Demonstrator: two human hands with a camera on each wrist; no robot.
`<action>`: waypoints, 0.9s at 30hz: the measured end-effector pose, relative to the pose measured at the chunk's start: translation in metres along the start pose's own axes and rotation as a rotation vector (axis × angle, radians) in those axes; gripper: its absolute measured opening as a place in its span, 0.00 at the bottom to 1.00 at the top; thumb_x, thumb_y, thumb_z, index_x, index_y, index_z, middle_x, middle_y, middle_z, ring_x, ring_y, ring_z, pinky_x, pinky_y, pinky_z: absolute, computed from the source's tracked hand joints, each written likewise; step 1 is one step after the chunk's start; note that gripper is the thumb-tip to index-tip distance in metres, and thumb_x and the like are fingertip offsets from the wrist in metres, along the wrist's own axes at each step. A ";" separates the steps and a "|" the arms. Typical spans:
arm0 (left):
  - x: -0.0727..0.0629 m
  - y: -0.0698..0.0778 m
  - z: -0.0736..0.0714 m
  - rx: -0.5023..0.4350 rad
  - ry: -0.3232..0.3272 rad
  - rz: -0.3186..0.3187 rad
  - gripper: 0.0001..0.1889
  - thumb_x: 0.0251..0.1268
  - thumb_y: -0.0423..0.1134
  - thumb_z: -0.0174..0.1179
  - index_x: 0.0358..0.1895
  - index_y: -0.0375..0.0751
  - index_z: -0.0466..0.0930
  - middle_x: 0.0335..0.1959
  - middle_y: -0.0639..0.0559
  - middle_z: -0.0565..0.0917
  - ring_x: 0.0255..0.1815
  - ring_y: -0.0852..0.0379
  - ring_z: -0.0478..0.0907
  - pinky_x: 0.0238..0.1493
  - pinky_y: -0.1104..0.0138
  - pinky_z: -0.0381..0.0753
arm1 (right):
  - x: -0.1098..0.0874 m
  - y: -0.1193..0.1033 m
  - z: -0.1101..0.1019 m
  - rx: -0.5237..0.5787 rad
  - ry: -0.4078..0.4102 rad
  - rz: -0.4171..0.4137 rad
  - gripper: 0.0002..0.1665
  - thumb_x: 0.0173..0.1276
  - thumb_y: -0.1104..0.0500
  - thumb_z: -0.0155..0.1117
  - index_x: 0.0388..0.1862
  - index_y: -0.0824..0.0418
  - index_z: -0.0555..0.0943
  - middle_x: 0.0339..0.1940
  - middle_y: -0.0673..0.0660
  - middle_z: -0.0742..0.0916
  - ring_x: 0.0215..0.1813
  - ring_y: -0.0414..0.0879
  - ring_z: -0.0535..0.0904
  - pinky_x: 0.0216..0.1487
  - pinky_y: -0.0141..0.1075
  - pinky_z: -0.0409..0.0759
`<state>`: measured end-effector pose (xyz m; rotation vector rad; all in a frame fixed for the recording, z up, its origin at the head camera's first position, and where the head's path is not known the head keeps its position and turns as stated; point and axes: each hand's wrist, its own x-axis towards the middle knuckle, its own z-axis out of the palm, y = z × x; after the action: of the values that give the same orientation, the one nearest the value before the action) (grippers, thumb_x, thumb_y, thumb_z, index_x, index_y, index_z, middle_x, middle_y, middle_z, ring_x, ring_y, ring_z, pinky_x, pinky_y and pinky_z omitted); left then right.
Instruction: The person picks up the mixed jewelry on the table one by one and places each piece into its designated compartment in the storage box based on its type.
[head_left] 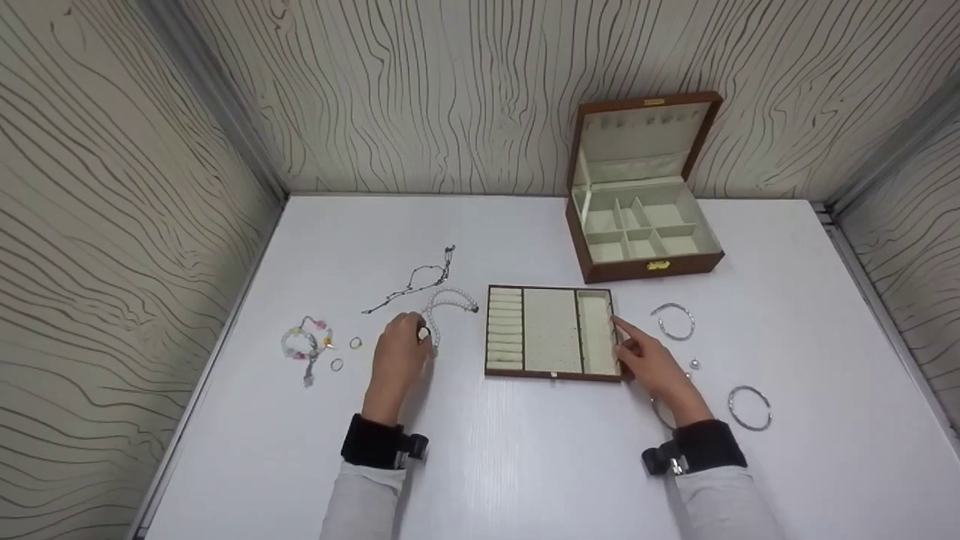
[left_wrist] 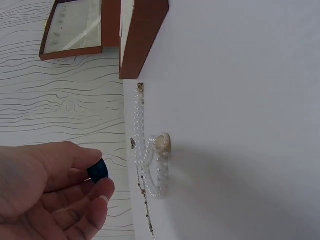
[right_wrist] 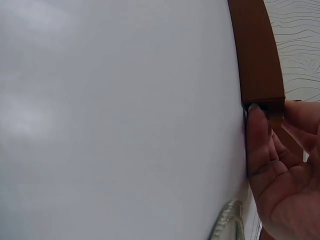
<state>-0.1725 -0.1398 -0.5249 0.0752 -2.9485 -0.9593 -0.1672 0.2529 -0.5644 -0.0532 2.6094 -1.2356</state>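
In my left hand [head_left: 397, 356] I held, between thumb and fingers, a small dark blue piece [left_wrist: 98, 171], raised above the white table [head_left: 517, 457]; its type was indeterminable. My right hand [head_left: 654, 367] gripped the right end of a shallow brown tray [head_left: 517, 373], lying flat, open side up: cream rolls [head_left: 505, 327] left, perforated pad [head_left: 552, 330] centre, narrow compartment [head_left: 597, 337] right.

Smooth-sided tray [right_wrist: 259, 55], glossy tabletop [head_left: 480, 457], pearly bead strand [left_wrist: 139, 120], shiny metal bangle [head_left: 730, 405]

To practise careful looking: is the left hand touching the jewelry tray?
No, bare tabletop separates the left hand from the jewelry tray.
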 end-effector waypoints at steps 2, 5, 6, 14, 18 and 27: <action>-0.003 0.006 0.001 -0.017 -0.013 0.041 0.10 0.60 0.29 0.66 0.44 0.31 0.82 0.34 0.46 0.80 0.34 0.53 0.79 0.35 0.62 0.80 | -0.001 0.000 0.001 0.001 0.004 0.005 0.32 0.77 0.61 0.53 0.77 0.59 0.61 0.41 0.61 0.81 0.36 0.48 0.77 0.38 0.39 0.77; -0.006 0.016 0.004 -0.050 -0.040 0.096 0.10 0.59 0.29 0.67 0.44 0.32 0.82 0.35 0.46 0.79 0.34 0.54 0.78 0.36 0.63 0.80 | -0.001 0.001 0.002 -0.002 -0.002 -0.004 0.32 0.77 0.61 0.52 0.77 0.60 0.60 0.41 0.61 0.81 0.36 0.48 0.77 0.37 0.38 0.76; -0.007 0.019 0.006 -0.056 -0.052 0.117 0.10 0.59 0.29 0.67 0.43 0.32 0.83 0.34 0.47 0.79 0.34 0.54 0.78 0.36 0.63 0.80 | -0.001 0.001 0.002 0.000 0.000 0.002 0.32 0.77 0.61 0.53 0.77 0.60 0.60 0.41 0.60 0.81 0.37 0.48 0.77 0.38 0.38 0.76; -0.008 0.039 0.027 -0.130 -0.187 0.293 0.05 0.55 0.28 0.69 0.31 0.38 0.82 0.29 0.53 0.82 0.31 0.58 0.78 0.34 0.67 0.79 | 0.000 -0.002 0.000 -0.007 0.016 -0.010 0.31 0.77 0.61 0.52 0.77 0.61 0.60 0.41 0.60 0.81 0.38 0.48 0.76 0.38 0.39 0.75; -0.009 0.046 0.035 -0.179 -0.233 0.322 0.05 0.56 0.27 0.69 0.31 0.39 0.83 0.30 0.53 0.83 0.32 0.59 0.79 0.34 0.69 0.79 | 0.000 -0.004 0.000 -0.001 0.012 -0.003 0.31 0.77 0.60 0.52 0.77 0.60 0.60 0.41 0.60 0.81 0.38 0.48 0.76 0.39 0.39 0.75; -0.010 0.053 0.042 -0.157 -0.250 0.359 0.03 0.62 0.27 0.64 0.37 0.35 0.84 0.35 0.50 0.82 0.39 0.55 0.79 0.42 0.65 0.79 | 0.000 -0.002 0.001 0.025 0.002 0.037 0.32 0.78 0.60 0.51 0.78 0.58 0.59 0.43 0.60 0.80 0.38 0.48 0.76 0.38 0.39 0.75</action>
<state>-0.1663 -0.0718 -0.5284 -0.5982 -2.9293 -1.2084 -0.1669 0.2508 -0.5638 0.0008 2.5846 -1.2557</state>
